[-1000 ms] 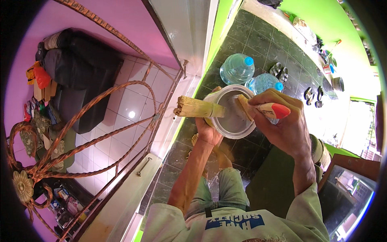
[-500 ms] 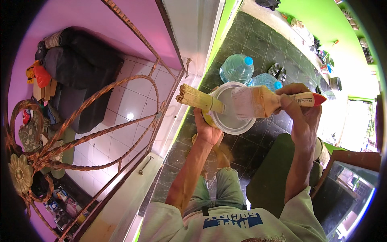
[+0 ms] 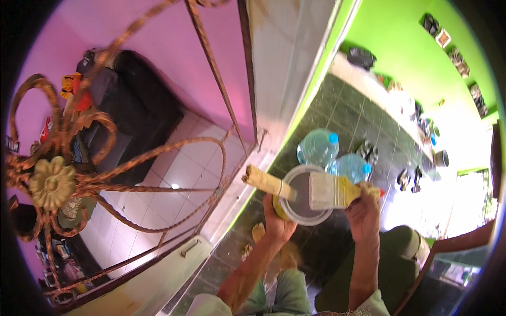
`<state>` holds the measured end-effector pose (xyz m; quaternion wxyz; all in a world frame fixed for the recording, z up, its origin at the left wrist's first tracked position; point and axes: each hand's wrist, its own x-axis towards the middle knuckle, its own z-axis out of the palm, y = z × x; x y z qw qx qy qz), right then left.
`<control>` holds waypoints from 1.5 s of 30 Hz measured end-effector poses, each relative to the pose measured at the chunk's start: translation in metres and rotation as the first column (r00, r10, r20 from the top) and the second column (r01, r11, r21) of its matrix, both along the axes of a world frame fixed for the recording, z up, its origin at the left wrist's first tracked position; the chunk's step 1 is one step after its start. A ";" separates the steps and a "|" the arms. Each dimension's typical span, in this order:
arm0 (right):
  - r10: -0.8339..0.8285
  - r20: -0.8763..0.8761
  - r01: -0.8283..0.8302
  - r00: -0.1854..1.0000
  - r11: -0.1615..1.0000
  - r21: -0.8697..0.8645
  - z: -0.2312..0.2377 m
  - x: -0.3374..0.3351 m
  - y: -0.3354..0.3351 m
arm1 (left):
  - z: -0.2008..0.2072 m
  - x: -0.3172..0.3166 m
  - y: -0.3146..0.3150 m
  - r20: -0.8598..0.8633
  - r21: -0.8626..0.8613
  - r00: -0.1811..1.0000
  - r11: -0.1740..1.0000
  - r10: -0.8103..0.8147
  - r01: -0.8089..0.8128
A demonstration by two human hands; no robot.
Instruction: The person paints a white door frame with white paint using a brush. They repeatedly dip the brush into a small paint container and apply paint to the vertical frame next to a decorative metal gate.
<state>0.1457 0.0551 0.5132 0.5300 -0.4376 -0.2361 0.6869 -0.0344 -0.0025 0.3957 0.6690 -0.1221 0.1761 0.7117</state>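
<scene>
Your left hand [image 3: 278, 227] is holding the white tub [image 3: 310, 221] firmly by its side. Your right hand [image 3: 365, 215] is closed around the handle of the wide paintbrush [image 3: 333, 191], and its bristles lie over the tub's opening. A bamboo piece [image 3: 268, 182] leans out leftward. Two bluish bottles [image 3: 318, 149] stand beyond, on the dark tiled floor [image 3: 345, 117].

The tub [image 3: 301, 221] looked like smooth plastic, faintly shiny at its rim. The paintbrush [image 3: 322, 192] had matt, fibrous bristles, and the stick [image 3: 266, 183] seemed bare wood, dull and rough at its end. The bottles [image 3: 318, 150] were glossy, see-through plastic. The twisted grille [image 3: 94, 186] looked like coarse, rust-toned metal, its rosette [image 3: 52, 183] matt. The pale floor tiles [image 3: 176, 166] were smooth and glossy.
</scene>
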 end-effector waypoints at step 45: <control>-0.720 0.320 -0.517 0.616 -0.063 0.854 0.272 -0.164 0.150 | 0.002 -0.012 -0.080 0.059 -0.019 0.997 0.998 0.054 -0.053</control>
